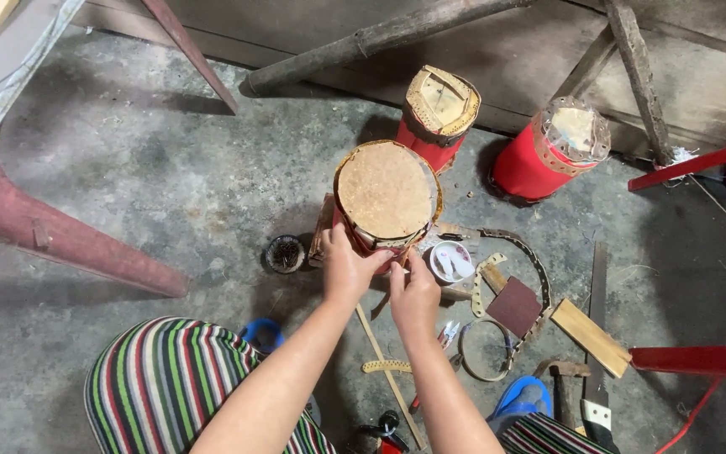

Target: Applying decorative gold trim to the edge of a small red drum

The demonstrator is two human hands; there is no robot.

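A red drum [386, 192] with a tan skin top stands upright on the concrete floor in front of me. My left hand [346, 269] grips its near side below the rim. My right hand [415, 294] pinches something small at the drum's lower edge; what it holds is hidden by the fingers. Two more red drums [439, 113] [548, 151] stand behind it near the wooden wall.
A small white tub [450, 261], perforated tan strips [514, 252], a dark red sheet [515, 307], a wooden block [590, 336], a saw [597, 336], a hammer [565, 382] and a ring [485, 349] lie at the right. A round dark lid [285, 253] lies at the left. Red table legs [60, 240] flank the area.
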